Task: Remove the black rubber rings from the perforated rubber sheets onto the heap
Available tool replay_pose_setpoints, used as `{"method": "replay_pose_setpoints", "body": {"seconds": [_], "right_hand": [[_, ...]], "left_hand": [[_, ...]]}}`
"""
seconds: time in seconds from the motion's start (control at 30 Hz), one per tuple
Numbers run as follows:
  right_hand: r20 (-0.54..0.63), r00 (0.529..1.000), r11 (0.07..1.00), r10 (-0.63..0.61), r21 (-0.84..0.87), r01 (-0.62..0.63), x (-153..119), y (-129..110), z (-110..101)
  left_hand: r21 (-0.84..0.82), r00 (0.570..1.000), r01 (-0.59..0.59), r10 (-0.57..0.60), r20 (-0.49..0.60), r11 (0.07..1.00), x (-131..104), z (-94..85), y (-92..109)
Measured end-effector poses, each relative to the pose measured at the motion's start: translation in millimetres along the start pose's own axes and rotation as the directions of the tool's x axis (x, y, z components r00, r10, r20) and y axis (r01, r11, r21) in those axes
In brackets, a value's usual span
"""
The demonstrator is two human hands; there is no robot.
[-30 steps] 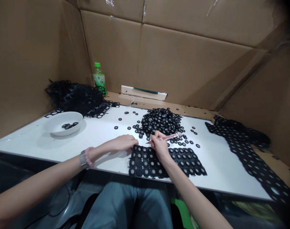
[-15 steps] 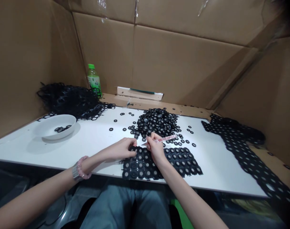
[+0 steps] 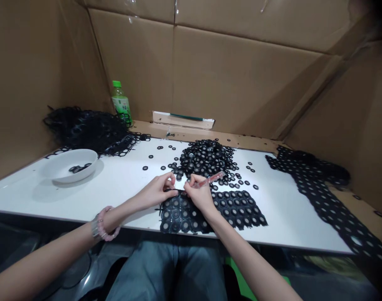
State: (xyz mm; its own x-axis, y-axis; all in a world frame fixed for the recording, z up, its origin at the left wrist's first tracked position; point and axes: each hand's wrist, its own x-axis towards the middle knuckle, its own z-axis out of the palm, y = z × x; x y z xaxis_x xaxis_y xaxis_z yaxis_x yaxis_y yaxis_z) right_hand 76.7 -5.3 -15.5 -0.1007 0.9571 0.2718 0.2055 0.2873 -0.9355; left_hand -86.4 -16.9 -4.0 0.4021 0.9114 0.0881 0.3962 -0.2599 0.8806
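Note:
A black rubber sheet (image 3: 237,209) with rows of round, grey-centred discs lies at the table's front edge. My left hand (image 3: 161,190) is at its far left corner, thumb and fingers closed on the sheet's edge. In my right hand (image 3: 200,194) is a craft knife with a clear pinkish handle (image 3: 215,177), held like a pen. Its tip is at the sheet's far edge, close to my left fingertips, and the blade is mostly hidden by my fingers. Just beyond both hands rises a heap of loose black rings (image 3: 206,156).
A white bowl (image 3: 68,173) with a few discs stands at left. Behind it are a tangle of black scrap webbing (image 3: 87,129) and a green-capped bottle (image 3: 121,102). On the right, a long perforated black sheet (image 3: 313,188) hangs over the edge. Cardboard walls (image 3: 241,75) enclose the table.
Both hands have shifted slightly, and my right hand has come left, closer to my left fingers. The knife has moved left with it, to the sheet's far edge.

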Motion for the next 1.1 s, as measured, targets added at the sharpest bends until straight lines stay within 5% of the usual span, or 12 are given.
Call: {"method": "replay_pose_setpoints", "body": {"seconds": [0.53, 0.63, 0.83, 0.97, 1.1], "right_hand": [[0.113, 0.983, 0.962, -0.142, -0.22, 0.164, -4, 1, 7], [0.079, 0.991, 0.986, -0.107, -0.121, 0.116, -2, 1, 5], [-0.119, 0.974, 0.909, 0.195, 0.394, -0.134, 6, 2, -8], [-0.092, 0.977, 0.914, 0.194, 0.377, -0.146, 8, 4, -15], [-0.017, 0.991, 0.957, 0.132, 0.261, -0.123, 6, 6, -16]], "left_hand": [[-0.346, 1.0, 0.014, -0.007, 0.019, 0.938, -1, 2.7, 0], [-0.365, 0.999, 0.045, -0.031, 0.044, 0.93, 0, 0.8, -3], [-0.07, 0.967, 0.159, -0.141, 0.213, 0.985, 8, 0.7, 6], [0.189, 0.945, 0.069, -0.125, 0.303, 0.979, 16, 1.9, 14], [0.215, 0.957, -0.035, -0.029, 0.289, 0.976, 16, 3.3, 10]]}}
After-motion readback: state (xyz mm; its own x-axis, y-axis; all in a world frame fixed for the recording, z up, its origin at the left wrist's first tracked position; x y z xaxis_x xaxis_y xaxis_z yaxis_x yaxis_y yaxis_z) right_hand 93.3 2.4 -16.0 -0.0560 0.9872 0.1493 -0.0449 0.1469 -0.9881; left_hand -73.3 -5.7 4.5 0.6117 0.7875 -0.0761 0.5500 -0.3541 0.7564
